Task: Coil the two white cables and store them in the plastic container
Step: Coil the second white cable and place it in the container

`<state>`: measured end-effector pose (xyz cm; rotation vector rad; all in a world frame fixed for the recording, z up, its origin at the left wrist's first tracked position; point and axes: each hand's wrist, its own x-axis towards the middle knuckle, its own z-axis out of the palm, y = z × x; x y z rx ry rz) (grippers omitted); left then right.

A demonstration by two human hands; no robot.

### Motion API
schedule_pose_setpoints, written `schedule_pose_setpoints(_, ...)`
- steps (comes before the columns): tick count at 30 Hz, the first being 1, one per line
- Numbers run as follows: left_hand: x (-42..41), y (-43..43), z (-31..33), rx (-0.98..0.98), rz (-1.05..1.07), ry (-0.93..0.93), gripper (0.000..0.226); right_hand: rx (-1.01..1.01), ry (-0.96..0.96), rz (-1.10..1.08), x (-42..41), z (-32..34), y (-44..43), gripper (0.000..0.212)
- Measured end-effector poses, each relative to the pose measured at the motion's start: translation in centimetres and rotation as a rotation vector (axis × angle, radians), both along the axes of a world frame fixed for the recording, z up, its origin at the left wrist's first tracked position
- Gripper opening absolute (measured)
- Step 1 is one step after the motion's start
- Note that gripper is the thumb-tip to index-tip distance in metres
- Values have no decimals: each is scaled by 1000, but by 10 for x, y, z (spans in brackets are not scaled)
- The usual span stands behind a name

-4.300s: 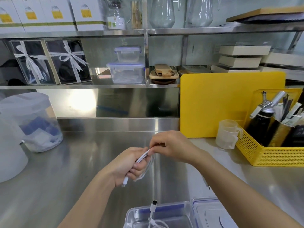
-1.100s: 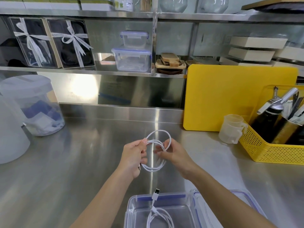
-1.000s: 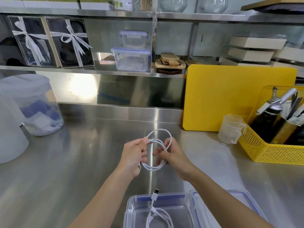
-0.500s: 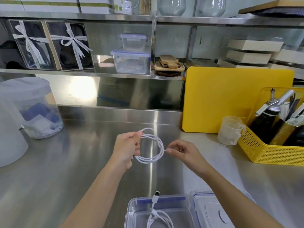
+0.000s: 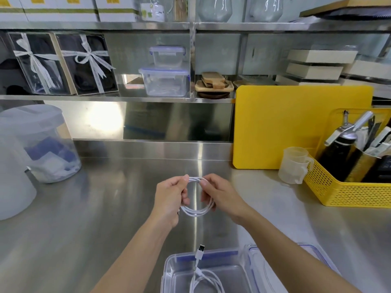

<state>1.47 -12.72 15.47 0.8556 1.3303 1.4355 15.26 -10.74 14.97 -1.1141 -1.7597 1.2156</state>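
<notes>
A white cable hangs as a small round coil above the steel counter, held between both hands. My left hand pinches the coil's top and left side. My right hand pinches the top just to the right, fingers wrapped through the loop. Below, at the near edge, an open clear plastic container holds the other white cable, coiled, with its plug end sticking up over the far rim.
The container's lid lies to its right. A yellow cutting board leans at the back right, with a small measuring cup and a yellow basket of tools beside it. Two translucent tubs stand at left.
My right hand moved back in from the coil's right side to pinch its top beside my left hand. The coil is tighter and rounder than a second ago.
</notes>
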Motion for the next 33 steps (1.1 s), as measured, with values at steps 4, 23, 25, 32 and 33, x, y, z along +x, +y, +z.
schedule_pose_setpoints(4, -11, -3, 10, -74, -147, 55, 23, 82, -11, -69, -1, 1, 7, 18)
schedule_pose_setpoints(23, -23, -11, 1, -170, -591, 5, 15, 216, -253, 51, 16, 6, 11, 22)
schedule_pose_setpoints(25, -13, -11, 2, -74, -497, 33, 25, 201, -196, 48, 18, 7, 11, 20)
schedule_pose_setpoints(32, 1, -9, -8, 42, -195, 753, 34, 241, -294, 49, 15, -3, 8, 20)
schedule_pose_setpoints(33, 3, -9, -11, 40, -157, 793, 33, 267, -323, 52, 12, -6, 7, 19)
